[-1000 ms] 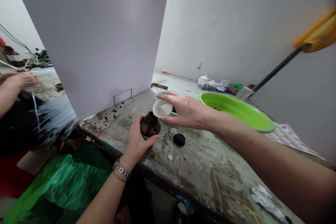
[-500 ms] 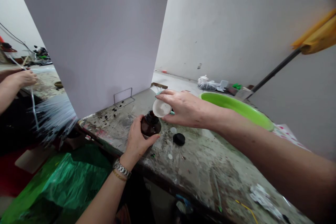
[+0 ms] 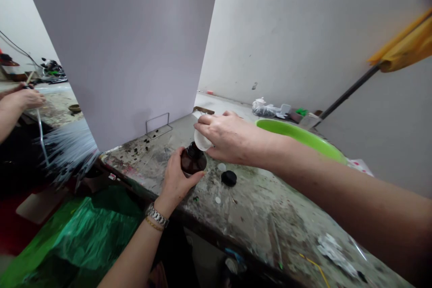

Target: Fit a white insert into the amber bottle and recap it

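Observation:
My left hand (image 3: 178,177) is wrapped round a brown bottle (image 3: 193,162) that stands uncapped on the worktable (image 3: 249,220). Above the bottle's neck, my right hand (image 3: 226,137) grips a small white cup (image 3: 202,140), tipped with its rim at the bottle's mouth. Whether anything runs out of the cup I cannot tell. A black cap (image 3: 229,178) lies on the table to the right of the bottle. Close by are small white discs, one of them a flat disc (image 3: 218,200) nearer the table's edge.
A grey panel (image 3: 135,54) with a wire stand (image 3: 158,125) rises behind the bottle. The green basin (image 3: 297,132) sits beyond my right forearm. At left, a co-worker's hands (image 3: 29,98) hold a clear tube near a bundle of thin tubes (image 3: 72,148). Crumpled white paper (image 3: 334,252) lies at lower right.
My right hand has turned and tilted the cup further over the bottle's mouth, so less of the cup's inside shows. My left hand keeps its hold on the bottle.

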`<action>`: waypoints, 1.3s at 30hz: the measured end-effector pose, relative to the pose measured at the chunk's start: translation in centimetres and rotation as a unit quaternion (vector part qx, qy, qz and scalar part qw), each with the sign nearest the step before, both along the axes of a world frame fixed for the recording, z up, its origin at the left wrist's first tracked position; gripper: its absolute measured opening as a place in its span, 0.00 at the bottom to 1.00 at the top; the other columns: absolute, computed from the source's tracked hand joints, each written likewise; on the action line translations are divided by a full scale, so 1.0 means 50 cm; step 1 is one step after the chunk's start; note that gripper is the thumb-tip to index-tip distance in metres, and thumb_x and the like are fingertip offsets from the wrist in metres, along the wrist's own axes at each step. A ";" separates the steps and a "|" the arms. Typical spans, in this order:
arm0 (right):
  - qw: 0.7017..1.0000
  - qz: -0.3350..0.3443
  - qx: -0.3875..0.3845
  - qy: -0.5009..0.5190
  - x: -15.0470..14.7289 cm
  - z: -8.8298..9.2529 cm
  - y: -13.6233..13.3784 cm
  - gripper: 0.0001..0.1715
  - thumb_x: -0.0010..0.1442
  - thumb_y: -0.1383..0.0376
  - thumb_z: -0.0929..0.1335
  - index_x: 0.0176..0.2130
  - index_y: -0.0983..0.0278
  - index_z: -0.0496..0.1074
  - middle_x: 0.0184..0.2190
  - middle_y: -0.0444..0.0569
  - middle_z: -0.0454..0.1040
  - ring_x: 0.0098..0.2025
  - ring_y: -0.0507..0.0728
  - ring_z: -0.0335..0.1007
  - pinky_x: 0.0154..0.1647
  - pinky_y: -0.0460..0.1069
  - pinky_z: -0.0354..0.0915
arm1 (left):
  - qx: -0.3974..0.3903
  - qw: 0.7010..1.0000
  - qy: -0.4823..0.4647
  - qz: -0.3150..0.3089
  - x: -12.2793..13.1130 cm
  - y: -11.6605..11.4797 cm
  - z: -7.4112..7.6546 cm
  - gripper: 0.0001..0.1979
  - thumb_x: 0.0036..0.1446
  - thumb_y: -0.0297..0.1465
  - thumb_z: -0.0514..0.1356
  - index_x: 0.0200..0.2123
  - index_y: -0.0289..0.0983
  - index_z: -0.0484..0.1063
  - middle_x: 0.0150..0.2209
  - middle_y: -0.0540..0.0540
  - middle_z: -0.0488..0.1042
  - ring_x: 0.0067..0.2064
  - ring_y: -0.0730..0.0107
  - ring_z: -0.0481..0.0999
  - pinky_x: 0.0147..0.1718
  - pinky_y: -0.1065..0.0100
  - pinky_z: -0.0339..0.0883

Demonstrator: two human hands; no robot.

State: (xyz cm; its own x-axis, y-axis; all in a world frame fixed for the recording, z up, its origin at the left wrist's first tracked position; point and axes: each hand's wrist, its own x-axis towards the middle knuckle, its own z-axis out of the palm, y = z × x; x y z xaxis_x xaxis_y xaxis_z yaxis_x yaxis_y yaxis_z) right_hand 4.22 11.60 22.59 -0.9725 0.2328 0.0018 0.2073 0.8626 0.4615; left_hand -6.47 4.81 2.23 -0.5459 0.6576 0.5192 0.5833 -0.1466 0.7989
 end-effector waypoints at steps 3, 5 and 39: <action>0.999 0.013 0.028 -0.011 -0.009 -0.001 -0.004 0.13 0.53 0.70 0.66 0.41 0.67 0.71 0.41 0.53 0.70 0.38 0.58 0.65 0.33 0.52 0.49 | 0.001 1.000 0.000 -0.004 -0.001 0.000 -0.002 0.39 0.42 0.41 0.69 0.56 0.35 0.59 0.51 0.37 0.68 0.53 0.52 0.68 0.52 0.53 0.62; 0.998 0.026 0.045 -0.021 -0.014 -0.002 -0.006 0.13 0.53 0.70 0.66 0.41 0.67 0.71 0.40 0.53 0.69 0.38 0.58 0.65 0.33 0.52 0.48 | 0.000 1.000 0.000 -0.005 -0.001 0.000 -0.002 0.39 0.42 0.41 0.69 0.56 0.35 0.58 0.52 0.37 0.67 0.53 0.52 0.67 0.52 0.53 0.62; 0.977 0.032 -0.028 0.210 0.045 -0.086 0.035 0.29 0.57 0.66 0.64 0.58 0.70 0.62 0.58 0.59 0.64 0.52 0.63 0.63 0.47 0.54 0.52 | -0.015 1.000 0.002 0.003 0.003 -0.002 0.006 0.38 0.43 0.40 0.68 0.56 0.34 0.59 0.52 0.36 0.68 0.54 0.52 0.68 0.53 0.52 0.62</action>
